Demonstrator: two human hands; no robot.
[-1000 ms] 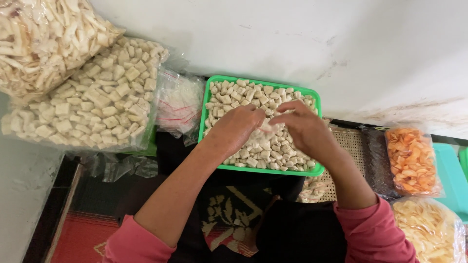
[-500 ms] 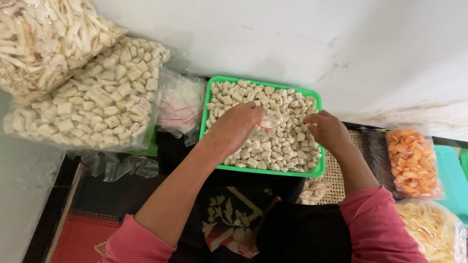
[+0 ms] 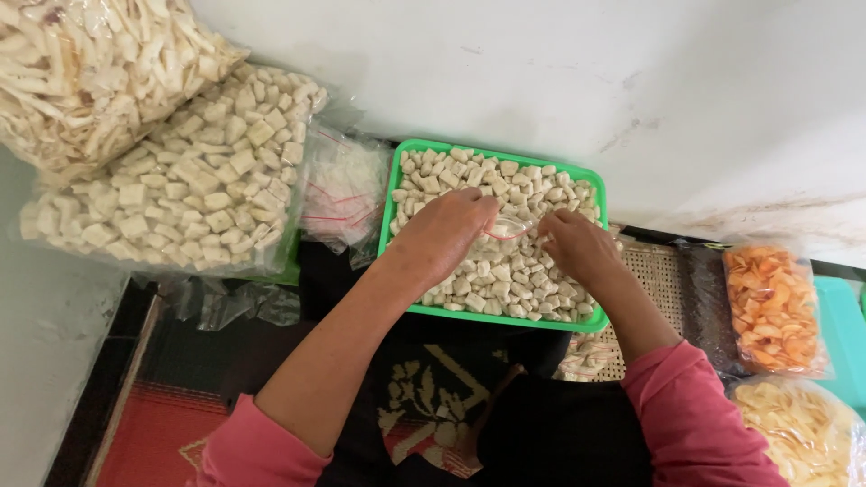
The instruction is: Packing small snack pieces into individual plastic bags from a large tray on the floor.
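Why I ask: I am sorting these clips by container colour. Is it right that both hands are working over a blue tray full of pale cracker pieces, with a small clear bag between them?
Not quite: the head view shows the tray is green, not blue. The rest stands: the left hand and right hand are over its pale cracker pieces, with a small clear bag between them.

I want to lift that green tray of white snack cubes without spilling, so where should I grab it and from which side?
Probably grip the green tray by its two short raised rims, left and right, coming in level from the sides. It lies flat and is heaped with loose cubes, so tipping it would spill them. The left hand and right hand sit over the middle, holding a small clear bag.
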